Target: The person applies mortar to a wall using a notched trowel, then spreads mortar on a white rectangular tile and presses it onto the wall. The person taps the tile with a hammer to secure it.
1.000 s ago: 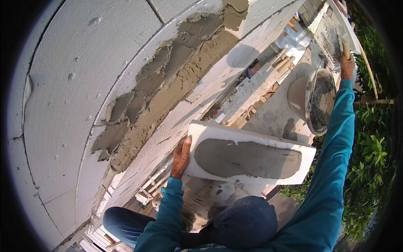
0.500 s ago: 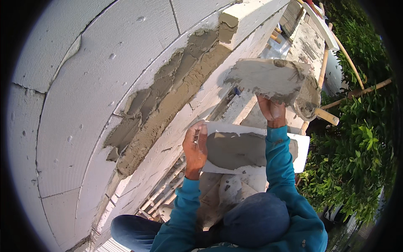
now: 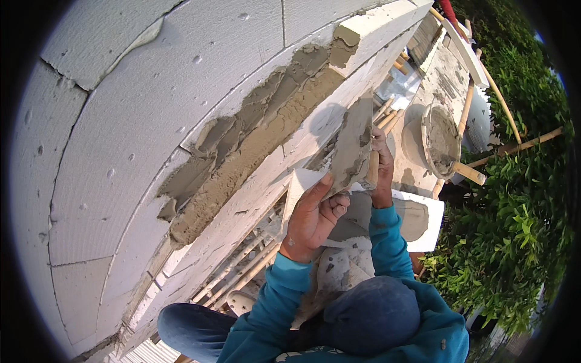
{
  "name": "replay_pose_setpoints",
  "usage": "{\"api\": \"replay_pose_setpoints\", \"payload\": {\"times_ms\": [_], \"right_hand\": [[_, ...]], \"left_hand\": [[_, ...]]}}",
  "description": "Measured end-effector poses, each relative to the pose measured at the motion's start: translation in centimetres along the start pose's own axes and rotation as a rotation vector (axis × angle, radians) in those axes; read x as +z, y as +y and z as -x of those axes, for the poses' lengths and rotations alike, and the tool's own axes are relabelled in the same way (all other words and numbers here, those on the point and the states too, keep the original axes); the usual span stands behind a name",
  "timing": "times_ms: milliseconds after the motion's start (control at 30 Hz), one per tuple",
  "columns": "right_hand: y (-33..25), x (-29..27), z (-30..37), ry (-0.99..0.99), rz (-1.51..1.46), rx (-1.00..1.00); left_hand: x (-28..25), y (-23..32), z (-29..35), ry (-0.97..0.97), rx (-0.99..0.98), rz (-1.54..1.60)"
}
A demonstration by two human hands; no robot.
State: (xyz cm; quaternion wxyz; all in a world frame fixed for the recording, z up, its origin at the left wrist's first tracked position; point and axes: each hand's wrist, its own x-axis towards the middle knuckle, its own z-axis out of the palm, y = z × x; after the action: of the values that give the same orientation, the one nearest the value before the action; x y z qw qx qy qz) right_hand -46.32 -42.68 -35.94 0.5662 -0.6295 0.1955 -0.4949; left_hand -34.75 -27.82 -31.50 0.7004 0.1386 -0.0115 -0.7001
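My right hand (image 3: 382,166) is closed round the wooden handle of a plastering trowel (image 3: 353,142). The trowel's wide, mortar-smeared plate stands tilted up on edge. At the plate's lower end, my left hand (image 3: 308,227) has its thumb against the edge and its fingers curled below. Beneath both hands lies a white block (image 3: 434,225) with grey mortar spread on its top; the hands and trowel hide its middle. To the left, a strip of wet mortar (image 3: 254,118) covers a gap in the white block wall (image 3: 151,115).
A round bucket (image 3: 442,142) of mortar stands at the right with a wooden handle (image 3: 469,173) sticking out. Bamboo poles (image 3: 251,266) run below and beside the wall. A white block (image 3: 381,27) sits at the mortar strip's far end. Leafy bushes (image 3: 502,236) border the right side.
The trowel has turned from lying broad and flat to standing on edge, and has come left and nearer. My left hand has moved from the block's end to the trowel's lower end.
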Motion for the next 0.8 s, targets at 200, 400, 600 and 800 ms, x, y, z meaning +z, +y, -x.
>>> {"api": "replay_pose_setpoints", "payload": {"times_ms": [200, 400, 600, 800], "right_hand": [[-2.6, -2.7, -0.3, -0.102, -0.806, 0.397], [2.8, -4.0, -0.5, 0.146, -0.567, 0.678], [7.6, -2.8, -7.2, 0.28, -0.453, 0.395], [12.3, -1.4, -19.0, 0.32, 0.026, -0.06]], "left_hand": [[-2.1, 2.2, -1.2, 0.037, -0.024, -0.387], [-5.2, 4.7, -5.0, 0.009, -0.158, -0.9], [-4.3, 10.0, -4.2, 0.061, -0.052, -1.96], [3.3, 16.6, 7.8, -0.012, 0.172, -2.156]]}}
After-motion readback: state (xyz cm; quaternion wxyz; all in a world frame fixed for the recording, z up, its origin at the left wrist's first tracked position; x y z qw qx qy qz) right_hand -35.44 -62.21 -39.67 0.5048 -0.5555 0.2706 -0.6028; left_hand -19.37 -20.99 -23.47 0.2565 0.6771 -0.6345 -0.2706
